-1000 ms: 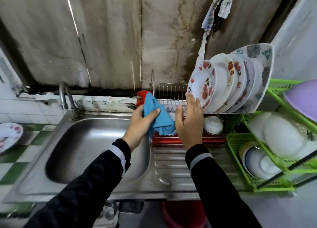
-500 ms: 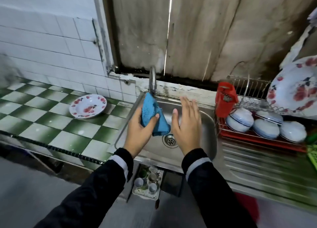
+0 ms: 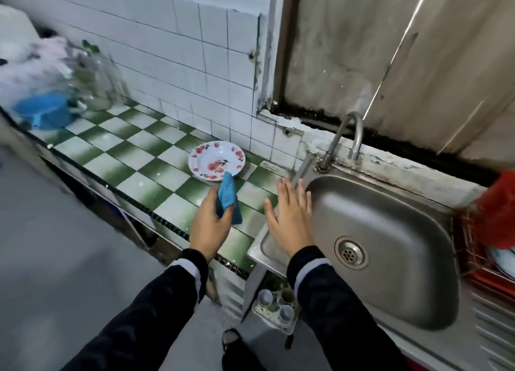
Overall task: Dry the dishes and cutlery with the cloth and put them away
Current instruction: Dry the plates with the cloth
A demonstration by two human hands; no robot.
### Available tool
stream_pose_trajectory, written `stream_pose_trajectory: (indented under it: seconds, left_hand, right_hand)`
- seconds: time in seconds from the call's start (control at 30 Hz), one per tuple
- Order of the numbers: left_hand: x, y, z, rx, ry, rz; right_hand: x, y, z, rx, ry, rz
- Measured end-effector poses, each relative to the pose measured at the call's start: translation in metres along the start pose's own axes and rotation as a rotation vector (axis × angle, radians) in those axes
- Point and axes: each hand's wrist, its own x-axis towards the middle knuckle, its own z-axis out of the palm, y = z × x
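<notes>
Fingers [image 3: 226,214] of our left hand [image 3: 209,225] pinch the cloth [image 3: 228,195] above the table [image 3: 133,147]; our right hand [image 3: 292,220] is spread, empty, at the sink [image 3: 390,217] rim. The plate [image 3: 216,160] lies near the table's back edge.

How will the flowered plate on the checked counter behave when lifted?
The plate looks glazed and rigid, so probably slippery if wet and breakable if dropped. It lies flat on the counter, so tipping or rolling seems unlikely.
</notes>
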Motion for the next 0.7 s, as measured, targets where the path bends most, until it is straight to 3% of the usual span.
stream_pose_trajectory:
  seconds: [0.37, 0.7]
  left_hand:
    - [0.118, -0.077, -0.021, -0.008, 0.050, -0.130]
    - [0.223, -0.140, -0.044, 0.044, -0.078, -0.149]
  right_hand:
    - [0.116, -0.039, 0.086, 0.034, -0.261, 0.072]
    - [0.179, -0.063, 0.173, -0.006, -0.457, 0.344]
